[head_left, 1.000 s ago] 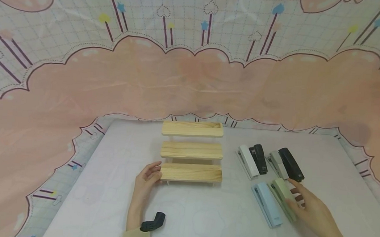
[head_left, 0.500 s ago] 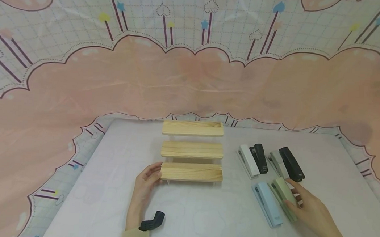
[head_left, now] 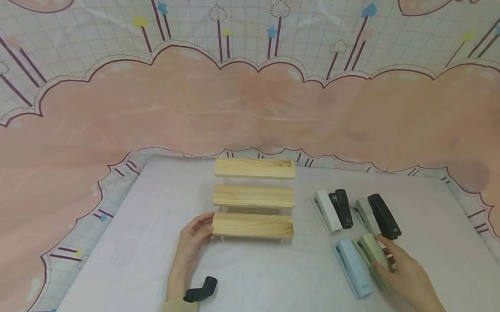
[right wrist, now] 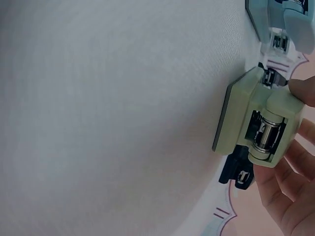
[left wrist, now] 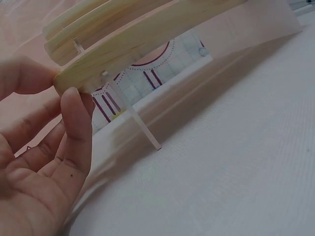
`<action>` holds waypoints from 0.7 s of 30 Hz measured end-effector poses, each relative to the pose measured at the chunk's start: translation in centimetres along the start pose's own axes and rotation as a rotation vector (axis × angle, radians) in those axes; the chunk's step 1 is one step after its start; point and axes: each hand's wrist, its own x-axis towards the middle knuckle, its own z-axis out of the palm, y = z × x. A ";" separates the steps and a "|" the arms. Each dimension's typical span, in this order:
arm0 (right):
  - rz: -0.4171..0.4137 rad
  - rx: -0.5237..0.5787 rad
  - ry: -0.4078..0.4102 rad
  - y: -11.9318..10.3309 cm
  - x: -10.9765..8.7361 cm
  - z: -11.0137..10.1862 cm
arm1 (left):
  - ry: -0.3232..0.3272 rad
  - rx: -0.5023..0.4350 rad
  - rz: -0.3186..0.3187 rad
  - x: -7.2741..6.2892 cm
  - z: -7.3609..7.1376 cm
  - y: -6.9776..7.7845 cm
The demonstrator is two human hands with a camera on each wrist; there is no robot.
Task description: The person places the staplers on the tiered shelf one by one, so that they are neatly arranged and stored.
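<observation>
Head view has the wooden shelf (head_left: 253,197) at its middle, a stepped stand of 3 pale boards on the white worktop (head_left: 267,295), and I take every place from it. At the left end of its nearest board is the person's left hand (head_left: 195,234), pinching that end between thumb and fingers. Left wrist view agrees: the fingertips meet at the board's corner, with a clear leg (left wrist: 135,115) of the shelf slanting down beside them to the worktop.

Well to the right of the shelf, and a little nearer the person than its front board, sits the green stapler (head_left: 370,251). The right hand (head_left: 408,275) grips it from the far side, thumb at the near end and a finger at the other. Right wrist view shows the stapler's metal works facing the camera, between thumb and fingers.

Between the shelf and that green stapler, just beside the latter, lies the blue stapler (head_left: 352,268). Also right of the shelf, level with its middle board, 4 more lie slanted: a white stapler (head_left: 328,212) against a small black stapler (head_left: 340,209), then, farther from the shelf, a grey stapler (head_left: 365,215) against a long black stapler (head_left: 384,216). Behind the shelf hangs a peach and white printed cloth (head_left: 253,103). Nearer the person than the shelf, a black device (head_left: 200,290) is worn at the left wrist, above a beige sleeve (head_left: 180,311).
</observation>
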 end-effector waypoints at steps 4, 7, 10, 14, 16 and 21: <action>0.012 0.012 -0.004 0.0 0.1 0.1 | 0.000 0.004 -0.001 0.0 0.0 0.0; 0.019 0.014 0.000 -0.1 0.1 0.2 | -0.002 0.003 0.001 0.0 0.0 0.0; 0.026 0.013 0.004 -0.3 0.1 0.2 | -0.001 0.002 0.004 -0.1 0.1 0.0; 0.035 0.025 0.003 -0.5 0.1 -0.1 | 0.006 0.020 0.013 0.0 0.1 -0.2; 0.035 0.033 0.009 -0.6 0.2 -0.3 | 0.009 0.027 0.020 0.0 0.1 -0.2; 0.018 0.040 0.033 -0.8 0.6 -0.8 | 0.008 0.013 0.020 0.1 0.1 -0.2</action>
